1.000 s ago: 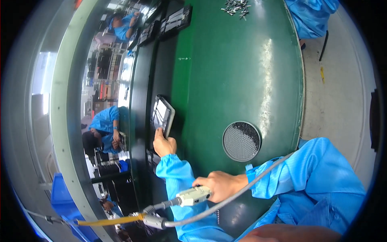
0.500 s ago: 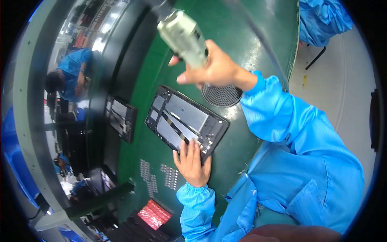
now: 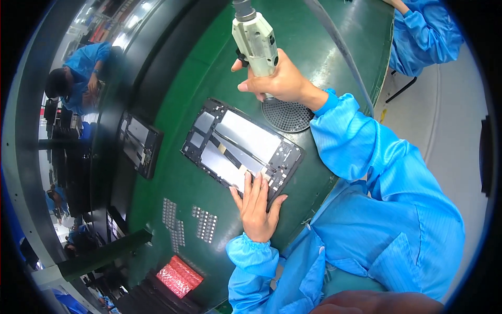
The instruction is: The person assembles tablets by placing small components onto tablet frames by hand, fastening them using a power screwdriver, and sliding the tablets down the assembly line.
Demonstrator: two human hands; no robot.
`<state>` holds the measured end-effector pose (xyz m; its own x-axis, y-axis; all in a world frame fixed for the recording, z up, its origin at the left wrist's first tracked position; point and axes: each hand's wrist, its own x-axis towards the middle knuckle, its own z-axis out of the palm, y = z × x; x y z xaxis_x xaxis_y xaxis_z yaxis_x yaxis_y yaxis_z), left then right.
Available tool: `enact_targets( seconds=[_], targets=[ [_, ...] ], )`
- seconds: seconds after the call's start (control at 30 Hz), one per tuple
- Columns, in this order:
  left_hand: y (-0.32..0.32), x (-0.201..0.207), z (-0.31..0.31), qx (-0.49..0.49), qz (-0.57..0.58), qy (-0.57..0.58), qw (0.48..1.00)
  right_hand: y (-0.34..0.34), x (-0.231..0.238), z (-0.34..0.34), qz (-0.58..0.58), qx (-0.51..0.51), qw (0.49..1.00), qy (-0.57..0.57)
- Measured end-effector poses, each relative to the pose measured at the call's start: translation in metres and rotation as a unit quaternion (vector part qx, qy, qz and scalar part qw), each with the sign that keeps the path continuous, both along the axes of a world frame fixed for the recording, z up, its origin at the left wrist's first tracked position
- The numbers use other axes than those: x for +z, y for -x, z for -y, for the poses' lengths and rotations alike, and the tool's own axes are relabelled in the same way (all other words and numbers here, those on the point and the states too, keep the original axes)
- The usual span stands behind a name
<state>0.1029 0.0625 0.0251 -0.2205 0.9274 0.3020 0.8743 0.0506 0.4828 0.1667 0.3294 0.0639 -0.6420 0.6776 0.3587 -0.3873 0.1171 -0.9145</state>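
An opened tablet (image 3: 250,137) lies tilted on the green bench, its silver battery panels, dark flat cable and black frame exposed. My left hand (image 3: 257,209) rests on its near edge, fingers stretched flat over the lower corner and thumb along the side. My right hand (image 3: 285,78) is wrapped round a pale electric screwdriver (image 3: 256,46), held upright beyond the tablet. Below that hand sits a round dark perforated dish (image 3: 288,115); the screwdriver's lower end is at the dish's edge, and my hand partly hides it. I cannot make out whether a screw is on the bit.
Two sheets of small silver pieces (image 3: 205,224) lie left of my left hand. A red bubble-wrap packet (image 3: 179,276) is nearer the front. At the left, a dark glossy panel (image 3: 123,94) reflects the tablet. A grey cable (image 3: 340,47) hangs at right; another person's blue sleeve (image 3: 431,39) is beyond.
My right hand has shifted slightly, and the screwdriver has swung from a tilt to nearly upright over the dish. My left hand stays on the tablet. The whole view has shifted a little.
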Motion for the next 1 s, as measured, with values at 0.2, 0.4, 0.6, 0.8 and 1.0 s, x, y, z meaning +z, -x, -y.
enact_targets(
  seconds=[0.2,0.4,0.6,0.8,1.0],
  targets=[
    [0.000,-0.008,-0.006,-0.013,0.011,-0.003,1.000,0.003,-0.003,-0.001,0.022,0.003,1.000,-0.005],
    [0.007,0.002,-0.006,-0.031,-0.002,-0.052,0.998,0.004,-0.007,0.000,0.031,0.009,0.999,-0.014],
    [0.020,0.006,0.012,0.095,0.069,-0.170,0.979,0.006,-0.006,0.005,0.026,0.018,0.999,0.010],
    [0.039,0.013,0.022,0.222,0.125,-0.125,0.959,0.000,-0.004,0.005,0.012,-0.002,0.999,-0.039],
    [0.027,0.008,0.029,0.231,0.387,-0.103,0.887,-0.005,0.010,0.019,-0.018,0.023,1.000,0.006]
  ],
)
